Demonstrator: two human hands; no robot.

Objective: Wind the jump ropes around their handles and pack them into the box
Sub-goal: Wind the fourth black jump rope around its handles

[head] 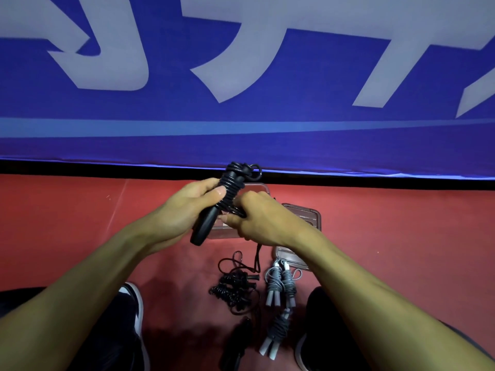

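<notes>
Here, at the centre of the frame, the black jump rope (226, 194) is held above the red floor (80, 223), its handles gripped by the curled fingers of the left hand (187, 207). Its long axis is tilted, bare handle ends pointing lower left, the wound end upper right. The loose cord end is pinched just right of the handles by the right hand (257, 218), the nearer one for the tuck. The clear box (257, 187) is partly hidden behind both hands.
</notes>
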